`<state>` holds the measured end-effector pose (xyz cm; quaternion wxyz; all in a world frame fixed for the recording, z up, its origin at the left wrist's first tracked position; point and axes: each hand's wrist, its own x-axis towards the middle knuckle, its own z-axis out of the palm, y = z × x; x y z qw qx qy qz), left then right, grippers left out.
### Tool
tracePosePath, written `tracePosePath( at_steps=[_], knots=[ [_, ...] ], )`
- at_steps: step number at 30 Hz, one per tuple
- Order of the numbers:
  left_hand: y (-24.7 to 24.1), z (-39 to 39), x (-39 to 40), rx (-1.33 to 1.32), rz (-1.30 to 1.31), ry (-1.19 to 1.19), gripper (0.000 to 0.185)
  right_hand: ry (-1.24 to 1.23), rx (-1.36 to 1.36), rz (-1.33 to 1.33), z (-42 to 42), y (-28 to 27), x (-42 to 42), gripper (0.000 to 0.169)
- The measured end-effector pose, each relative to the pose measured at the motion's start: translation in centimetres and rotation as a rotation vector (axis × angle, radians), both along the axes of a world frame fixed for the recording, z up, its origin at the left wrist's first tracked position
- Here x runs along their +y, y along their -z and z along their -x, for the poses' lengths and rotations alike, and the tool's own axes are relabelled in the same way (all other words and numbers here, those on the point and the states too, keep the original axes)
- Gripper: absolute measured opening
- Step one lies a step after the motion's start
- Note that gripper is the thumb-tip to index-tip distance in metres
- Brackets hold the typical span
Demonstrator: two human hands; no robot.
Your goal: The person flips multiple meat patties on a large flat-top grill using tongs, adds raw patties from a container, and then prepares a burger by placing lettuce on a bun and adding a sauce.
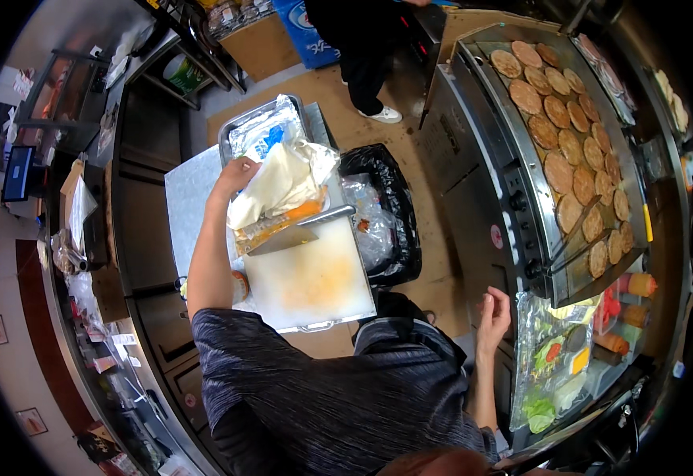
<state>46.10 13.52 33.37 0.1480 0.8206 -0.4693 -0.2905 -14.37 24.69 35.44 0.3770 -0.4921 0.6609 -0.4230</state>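
Observation:
My left hand (240, 175) is closed on the edge of a crumpled cream-coloured cloth or wrapper (281, 178) at the near side of a foil-lined metal tray (224, 140). Below the wrapper, orange food and a browned piece show in part. A large knife (284, 239) with a metal handle rests at the far edge of a white cutting board (308, 279), which has yellowish stains. Beneath my left forearm, a small jar (240, 287) is partly hidden. My right hand (493, 315) hangs apart from the board, fingers loosely bent and holding nothing, beside the griddle counter.
A bin with a black liner (406, 238) stands right of the board. Many patties cover the griddle (552, 232), where tongs (578, 229) lie. Nearer are a tray of vegetables (522, 363) and sauce bottles (641, 284). Another person (367, 65) stands beyond. Steel counters line the left.

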Motion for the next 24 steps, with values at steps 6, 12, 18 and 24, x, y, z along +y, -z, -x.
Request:
tracePosePath(
  at_steps=[6, 12, 18, 24],
  knots=[
    [1.1, 1.1, 2.8, 0.023, 0.077, 0.129, 0.046, -0.037, 0.039, -0.018, -1.5, -0.1, -0.7, 0.016],
    [-3.1, 5.9, 3.1, -0.317, 0.192, 0.261, 0.034, -0.082, 0.044, -0.016, -2.3, 0.6, -0.8, 0.015],
    [-14.3, 3.5, 2.7, -0.179, 0.275, 0.143, 0.025, -0.147, 0.101, -0.033, -2.7, 1.3, -1.4, 0.013],
    [-13.7, 1.5, -3.8, -0.587, 0.409, 0.428, 0.024, -0.133, 0.096, -0.028, -4.2, -0.1, -1.9, 0.012]
  ],
)
